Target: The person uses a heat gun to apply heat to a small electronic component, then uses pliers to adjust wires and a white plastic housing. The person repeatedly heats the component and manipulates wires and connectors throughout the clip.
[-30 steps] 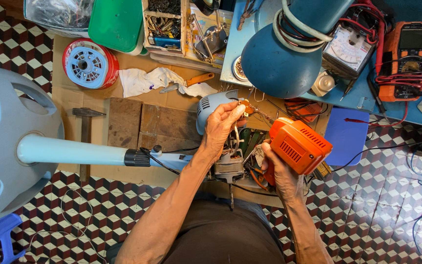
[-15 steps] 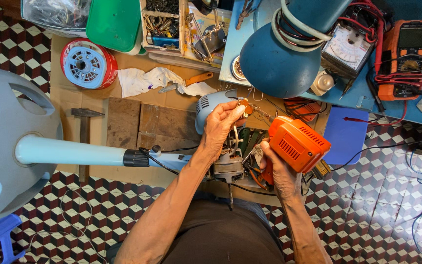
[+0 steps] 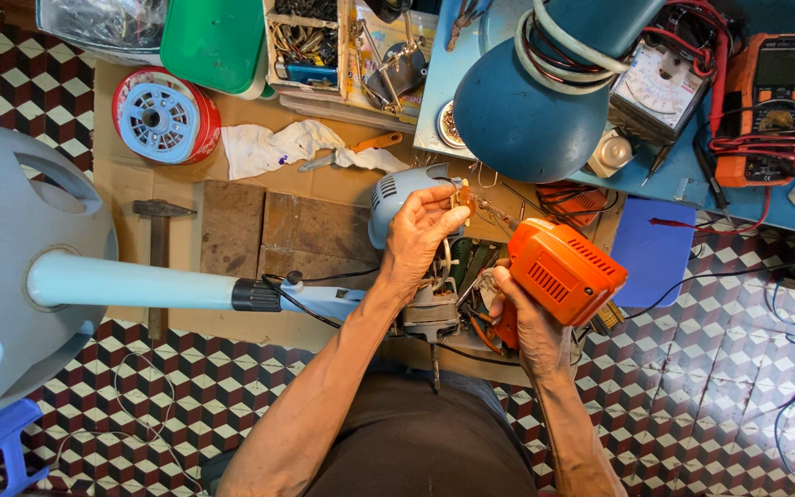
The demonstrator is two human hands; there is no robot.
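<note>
The left hand [image 3: 420, 235] pinches a small brass-coloured part [image 3: 461, 194] between its fingertips, just in front of a pale blue fan housing [image 3: 391, 196]. The right hand [image 3: 528, 317] grips an orange soldering gun [image 3: 563, 270] — its tip [image 3: 492, 214] reaches toward the part. Below them sits a bare fan motor [image 3: 432, 308]. A blue lamp shade [image 3: 522, 115] hangs above; a hammer [image 3: 159, 241] lies on cardboard — well to the left.
</note>
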